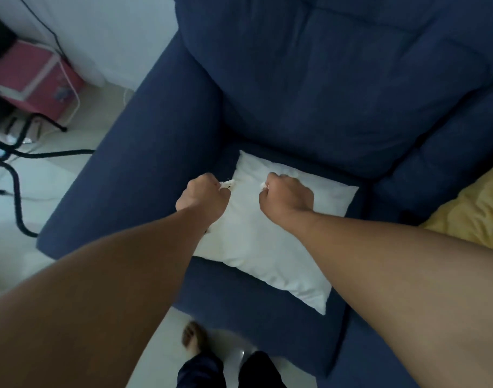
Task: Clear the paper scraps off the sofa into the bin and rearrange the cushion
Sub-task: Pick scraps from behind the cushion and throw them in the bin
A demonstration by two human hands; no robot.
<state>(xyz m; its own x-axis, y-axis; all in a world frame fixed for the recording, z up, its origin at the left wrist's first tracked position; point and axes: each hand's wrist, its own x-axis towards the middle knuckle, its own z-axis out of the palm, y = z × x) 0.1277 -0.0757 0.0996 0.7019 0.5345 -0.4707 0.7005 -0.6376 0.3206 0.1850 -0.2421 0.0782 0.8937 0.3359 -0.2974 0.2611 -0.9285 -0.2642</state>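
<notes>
Fingers of the left hand [201, 196] are curling tight around a paper scrap [227, 184], probably so it is not falling; the right hand [287, 196] is gripping another scrap [264, 186] likewise, both over the white cushion [270, 247] lying on the sofa [309, 88].

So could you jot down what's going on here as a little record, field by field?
setting: blue sofa, seen from above
cushion: white cushion lying flat on the seat beside the sofa's arm
left hand: left hand closed in a fist, a white paper scrap poking out
right hand: right hand closed in a fist, a bit of white paper showing
hands' position: both over the cushion
bin: not in view
other: yellow fabric at the right edge
</notes>
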